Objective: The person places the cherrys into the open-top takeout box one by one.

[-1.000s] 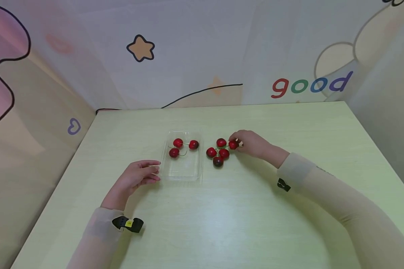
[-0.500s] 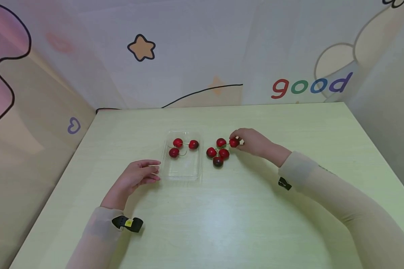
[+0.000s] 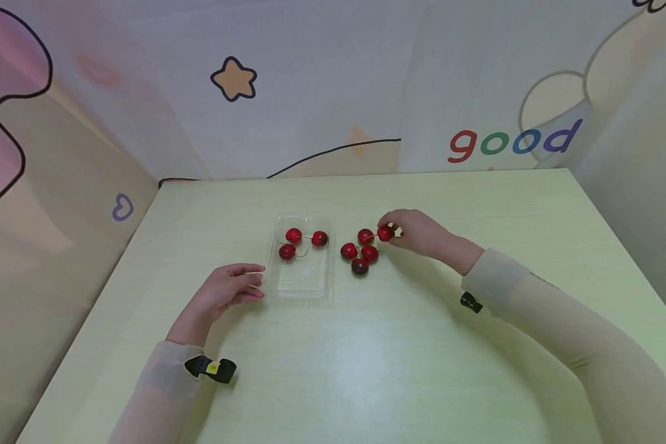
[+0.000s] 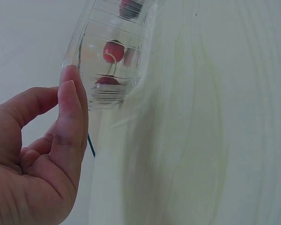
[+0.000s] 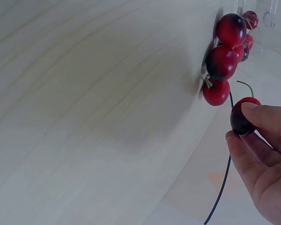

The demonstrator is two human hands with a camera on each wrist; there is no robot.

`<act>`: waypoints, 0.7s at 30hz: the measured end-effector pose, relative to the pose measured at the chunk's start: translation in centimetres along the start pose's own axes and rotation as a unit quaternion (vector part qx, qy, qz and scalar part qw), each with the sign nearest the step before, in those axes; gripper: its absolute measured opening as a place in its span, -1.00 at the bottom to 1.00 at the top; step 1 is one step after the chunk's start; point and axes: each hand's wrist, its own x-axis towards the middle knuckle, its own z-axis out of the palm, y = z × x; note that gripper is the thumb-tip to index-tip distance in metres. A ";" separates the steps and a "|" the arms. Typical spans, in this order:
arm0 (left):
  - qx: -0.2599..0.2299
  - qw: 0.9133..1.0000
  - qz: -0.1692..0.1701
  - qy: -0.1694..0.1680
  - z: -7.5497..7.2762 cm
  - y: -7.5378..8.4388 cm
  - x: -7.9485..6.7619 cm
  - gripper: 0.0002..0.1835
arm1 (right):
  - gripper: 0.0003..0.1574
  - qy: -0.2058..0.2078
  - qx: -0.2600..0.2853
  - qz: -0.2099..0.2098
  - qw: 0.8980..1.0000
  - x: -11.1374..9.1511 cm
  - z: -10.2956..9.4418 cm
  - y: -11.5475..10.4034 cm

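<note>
The work looks partway along; three cherries (image 3: 287, 251) lie in the far half of the clear plastic tray (image 3: 302, 282), the near half of it bare. Four more cherries (image 3: 359, 266) sit bunched on the table (image 3: 366, 376), just right of the tray – by the look of it, these are what is left to shift, along with the one in hand. The right hand (image 3: 420, 234) has that held cherry (image 5: 241, 123) pinched between thumb and fingers, its stem free; it is just beside the bunch, outside the tray, and seems lifted off the table. The left hand (image 3: 227, 288) grips nothing – fingers loosely extended, tips at the tray's left edge; whether they press on it I cannot tell.
</note>
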 end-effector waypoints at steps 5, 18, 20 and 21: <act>0.001 1.000 -0.004 0.002 0.1 0.0 0.0 -0.49 | -0.56 0.004 0.006 -0.006 1.000 0.0 -0.3 -0.5; 0.003 1.000 -0.002 0.002 0.0 0.0 0.0 -0.50 | -0.54 -0.009 0.017 -0.021 1.000 0.2 -0.9 -3.1; 0.003 1.000 0.001 -0.001 0.0 0.0 0.0 -0.49 | -0.55 -0.012 0.020 -0.020 1.000 0.4 -0.8 -3.5; 0.002 1.000 0.002 -0.001 0.0 0.0 0.0 -0.49 | -0.55 -0.014 0.020 -0.019 1.000 0.5 -0.8 -3.7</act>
